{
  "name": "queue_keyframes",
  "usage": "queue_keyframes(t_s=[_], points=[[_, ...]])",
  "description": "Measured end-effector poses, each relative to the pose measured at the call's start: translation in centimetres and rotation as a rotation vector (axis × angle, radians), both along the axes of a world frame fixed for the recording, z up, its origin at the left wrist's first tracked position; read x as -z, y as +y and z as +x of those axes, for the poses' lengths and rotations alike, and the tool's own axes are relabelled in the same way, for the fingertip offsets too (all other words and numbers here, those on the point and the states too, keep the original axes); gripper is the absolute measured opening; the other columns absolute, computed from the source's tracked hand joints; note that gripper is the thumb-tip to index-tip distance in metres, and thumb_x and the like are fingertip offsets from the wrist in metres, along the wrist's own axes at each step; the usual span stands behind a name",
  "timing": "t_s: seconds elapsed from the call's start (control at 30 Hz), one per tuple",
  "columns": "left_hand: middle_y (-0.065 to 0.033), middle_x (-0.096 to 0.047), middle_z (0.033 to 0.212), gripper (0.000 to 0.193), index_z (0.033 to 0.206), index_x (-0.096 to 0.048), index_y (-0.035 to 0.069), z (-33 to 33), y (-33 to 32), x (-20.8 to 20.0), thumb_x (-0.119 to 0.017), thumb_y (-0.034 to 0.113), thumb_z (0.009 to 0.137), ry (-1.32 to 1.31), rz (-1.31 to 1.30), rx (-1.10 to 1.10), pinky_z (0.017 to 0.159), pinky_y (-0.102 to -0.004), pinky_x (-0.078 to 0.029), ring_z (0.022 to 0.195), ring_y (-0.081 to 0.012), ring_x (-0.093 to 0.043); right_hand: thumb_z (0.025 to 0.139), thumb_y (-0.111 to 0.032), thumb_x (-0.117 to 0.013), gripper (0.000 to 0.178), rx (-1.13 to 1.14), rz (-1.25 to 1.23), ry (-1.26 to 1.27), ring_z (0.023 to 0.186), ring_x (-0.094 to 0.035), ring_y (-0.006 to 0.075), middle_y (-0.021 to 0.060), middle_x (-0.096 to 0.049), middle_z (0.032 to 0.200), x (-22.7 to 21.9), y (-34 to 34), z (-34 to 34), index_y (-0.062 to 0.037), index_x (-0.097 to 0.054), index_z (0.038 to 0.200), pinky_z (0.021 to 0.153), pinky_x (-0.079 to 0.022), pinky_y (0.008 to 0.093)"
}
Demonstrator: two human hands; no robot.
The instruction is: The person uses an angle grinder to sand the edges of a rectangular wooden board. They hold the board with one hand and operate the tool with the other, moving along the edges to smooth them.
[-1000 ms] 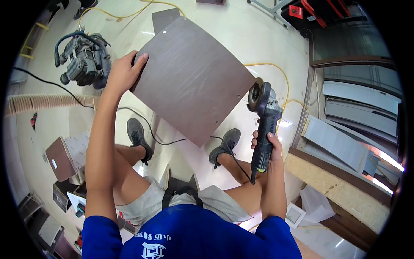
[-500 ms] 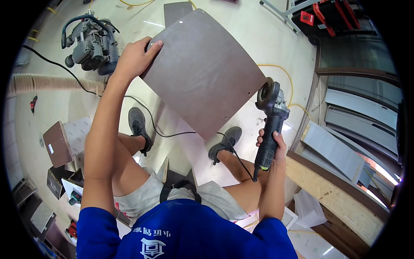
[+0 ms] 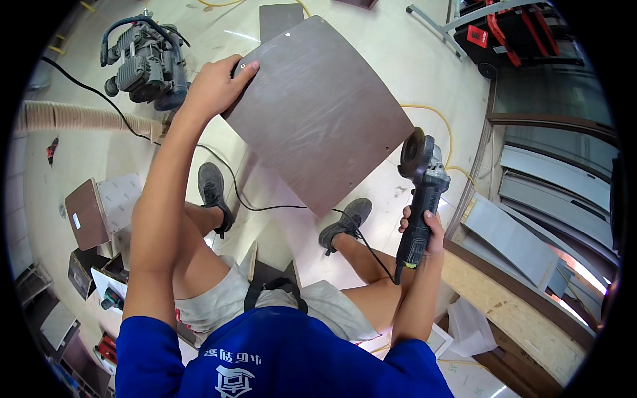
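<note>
One brown panel (image 3: 322, 113) and one angle grinder (image 3: 424, 199) are being held above the floor (image 3: 431, 73).
The panel's left edge is being pinched in the grip of the left hand (image 3: 213, 87); the grinder, to the right, is being clasped by the right hand (image 3: 432, 233), its disc (image 3: 412, 154) being held at the panel's right corner, contact unclear.

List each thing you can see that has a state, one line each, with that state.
Panel: held at left edge, surface streaked
Grinder: held, disc by panel's right corner; spinning unclear
Left hand: gripping panel
Right hand: gripping grinder
Black cord: slack, curving
Ribbed hose: extended
Yellow line: curved
Compressor: standing; running unclear
</note>
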State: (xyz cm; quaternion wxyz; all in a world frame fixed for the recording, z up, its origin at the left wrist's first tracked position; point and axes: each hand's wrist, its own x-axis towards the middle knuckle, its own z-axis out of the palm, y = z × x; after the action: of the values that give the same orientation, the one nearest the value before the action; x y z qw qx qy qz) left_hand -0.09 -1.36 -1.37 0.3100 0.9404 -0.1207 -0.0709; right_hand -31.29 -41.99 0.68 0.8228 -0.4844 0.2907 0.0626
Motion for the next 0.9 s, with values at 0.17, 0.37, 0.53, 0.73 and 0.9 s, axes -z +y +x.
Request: queue_keyframes(t_s=[0.17,0.37,0.53,0.73,0.9], points=[[-0.0255,-0.071,0.089,0.058,0.106,-0.069,-0.001,0.0,0.1,-0.5,-0.055,0.055,0.098,0.034,0.013,0.005,0.078,-0.0457,-0.053,0.084,-0.0414,-0.069,0.087,-0.028,-0.071,0.055,-0.001,-0.022,0.025,0.073,-0.068,0.0243,0.0182,-0.064,0.093,-0.1,-0.9,0.4,0.0004,-0.047,0.128,0.065,-0.062,0.0362],[-0.0244,-0.07,0.087,0.057,0.108,-0.068,-0.001,0.3,0.0,-0.6,-0.055,0.053,0.099,-0.012,0.001,-0.009,0.076,-0.0439,-0.052,0.081,-0.0396,-0.068,0.088,-0.027,-0.071,0.054,-0.047,-0.023,-0.007,0.073,-0.068,0.0247,0.0186,-0.064,0.093,-0.1,-0.7,0.8,0.0007,-0.046,0.128,0.064,-0.06,0.0365],[-0.0239,-0.069,0.082,0.056,0.105,-0.067,-0.001,0.0,0.1,-0.5,-0.055,0.053,0.099,0.012,-0.001,-0.002,0.073,-0.0433,-0.051,0.077,-0.0389,-0.067,0.088,-0.027,-0.071,0.055,-0.036,-0.014,0.036,0.072,-0.068,0.0246,0.0185,-0.064,0.093,-0.2,-1.5,0.8,0.0006,-0.046,0.127,0.064,-0.06,0.0365],[-0.0241,-0.067,0.08,0.056,0.101,-0.067,-0.003,-0.1,0.0,0.2,-0.056,0.052,0.099,-0.038,-0.015,-0.002,0.072,-0.0428,-0.051,0.074,-0.0384,-0.066,0.087,-0.027,-0.072,0.055,-0.065,-0.052,0.016,0.073,-0.068,0.0241,0.0185,-0.065,0.093,-0.9,-1.5,0.1,0.0002,-0.046,0.127,0.064,-0.061,0.036],[-0.0239,-0.069,0.082,0.056,0.104,-0.068,-0.002,0.1,0.0,-0.1,-0.056,0.052,0.099,-0.013,-0.018,0.01,0.074,-0.0429,-0.052,0.076,-0.0387,-0.068,0.087,-0.026,-0.072,0.051,-0.073,-0.097,0.06,0.072,-0.068,0.023,0.018,-0.065,0.091,-0.8,-2.4,0.9,0.0005,-0.048,0.124,0.064,-0.06,0.0355]])
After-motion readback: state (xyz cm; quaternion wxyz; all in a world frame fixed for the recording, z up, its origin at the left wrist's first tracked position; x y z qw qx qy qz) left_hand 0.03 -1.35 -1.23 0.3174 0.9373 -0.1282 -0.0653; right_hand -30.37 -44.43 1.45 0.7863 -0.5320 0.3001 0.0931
